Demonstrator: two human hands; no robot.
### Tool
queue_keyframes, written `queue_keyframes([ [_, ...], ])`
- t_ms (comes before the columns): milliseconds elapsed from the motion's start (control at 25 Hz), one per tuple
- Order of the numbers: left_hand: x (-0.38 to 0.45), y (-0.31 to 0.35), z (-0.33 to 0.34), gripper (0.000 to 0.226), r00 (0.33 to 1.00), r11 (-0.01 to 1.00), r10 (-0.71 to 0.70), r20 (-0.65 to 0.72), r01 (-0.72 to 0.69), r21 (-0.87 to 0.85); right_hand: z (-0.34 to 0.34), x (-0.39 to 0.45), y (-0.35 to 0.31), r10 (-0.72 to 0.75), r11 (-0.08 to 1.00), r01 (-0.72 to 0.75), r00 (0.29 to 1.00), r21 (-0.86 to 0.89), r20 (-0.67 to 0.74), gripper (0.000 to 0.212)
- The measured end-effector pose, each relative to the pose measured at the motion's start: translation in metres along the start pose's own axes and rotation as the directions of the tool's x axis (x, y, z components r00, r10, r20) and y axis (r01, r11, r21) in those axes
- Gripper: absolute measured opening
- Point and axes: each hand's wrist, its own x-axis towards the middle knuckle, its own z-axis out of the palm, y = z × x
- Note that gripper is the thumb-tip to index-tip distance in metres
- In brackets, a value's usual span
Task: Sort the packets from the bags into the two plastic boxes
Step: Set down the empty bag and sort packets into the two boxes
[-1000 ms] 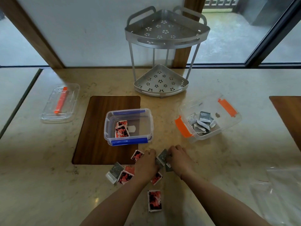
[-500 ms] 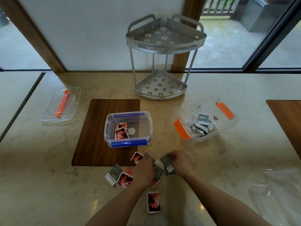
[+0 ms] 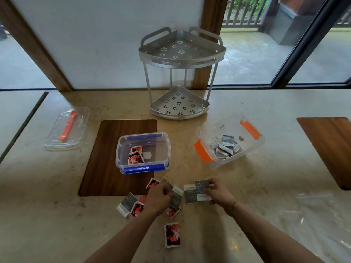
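So everything sits on the big marble table (image 3: pixel 247 186), and I'll use the blue-clipped box (image 3: pixel 143 152) as the anchor. It rests on a wooden inlay (image 3: pixel 106 158) and has a few red packets (image 3: pixel 135 155) inside. To its right, apart from it, is the orange-clipped box (image 3: pixel 230 139) with grey packets (image 3: pixel 224 147) in it. Behind both stands a metal corner rack (image 3: pixel 180 76), and far to the left lies a clear lid (image 3: pixel 67 129). Far right and nearer the person there's a clear bag (image 3: pixel 322 221).

Just in front of the blue-clipped box is the unsorted pile (image 3: pixel 136 205), red and grey mixed. The right hand (image 3: pixel 218 192) is curled round a couple of grey packets (image 3: pixel 197 191). The left hand (image 3: pixel 158 198) is curled over the pile and seems to pinch a grey one (image 3: pixel 175 198), can't fully tell.

Risk imo: holding several slick packets at once, one could slip out on the way over, or a red one hiding underneath rides along into the wrong box.
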Motion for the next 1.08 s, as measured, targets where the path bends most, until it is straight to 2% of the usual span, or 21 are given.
queue_keyframes([
  [120,-0.012,0.003,-0.001,0.012,0.998,0.973,-0.048,0.031,0.054,-0.225,0.004,-0.003,0.004,-0.009,1.0,0.007,0.996,0.03,0.091,0.027],
  [200,-0.019,0.011,0.004,0.012,0.997,0.95,-0.046,0.068,0.065,-0.306,0.008,-0.005,0.003,-0.017,0.998,0.009,0.99,0.062,0.137,0.028],
  [360,-0.026,0.021,0.022,0.008,0.999,0.951,-0.021,0.033,0.03,-0.308,0.021,-0.019,-0.004,-0.081,0.992,0.061,0.981,0.114,0.174,0.023],
  [560,-0.022,0.014,0.033,0.008,0.999,0.964,-0.035,0.037,0.043,-0.264,0.022,-0.028,-0.002,-0.166,0.986,0.161,0.975,0.045,0.15,0.019],
  [640,-0.018,0.006,0.028,0.012,1.0,0.987,-0.023,-0.006,0.021,-0.157,0.018,-0.028,0.0,-0.149,0.989,0.145,0.981,0.04,0.128,0.015],
  [800,0.001,-0.02,0.005,0.033,0.982,0.968,-0.005,-0.189,0.052,0.244,0.011,-0.025,0.006,-0.103,0.994,0.1,0.99,0.031,0.092,0.013],
  [920,0.012,-0.021,-0.003,0.044,0.982,0.921,-0.016,-0.187,0.088,0.379,0.009,-0.027,0.01,-0.079,0.997,0.077,0.993,0.028,0.093,0.008],
  [1080,0.02,-0.019,0.0,0.042,0.978,0.831,0.071,-0.197,0.051,0.555,0.005,-0.03,0.009,-0.059,0.995,0.052,0.994,0.081,0.086,0.01],
])
